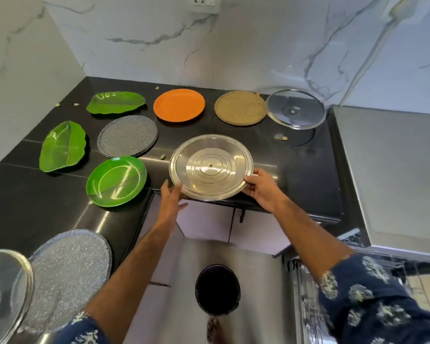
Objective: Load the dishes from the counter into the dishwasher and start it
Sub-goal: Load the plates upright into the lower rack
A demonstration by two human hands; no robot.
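Black surface point(296, 175) bearing plates; dishwasher point(387, 170) at 3 o'clock. Steel plate point(211, 167) at centre, near edge overhanging: judged light, rigid, slick, best taken at opposite rim points. Right hand point(261, 188), at the plate's 4 o'clock, grip pinching the rim; left hand point(170, 194), at 8 o'clock, grip relaxed, fingers against the rim

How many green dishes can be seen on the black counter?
3. One leaf-shaped dish lies at the back left, a second leaf-shaped dish nearer on the far left, and a round green plate near the counter edge. None seems hidden.
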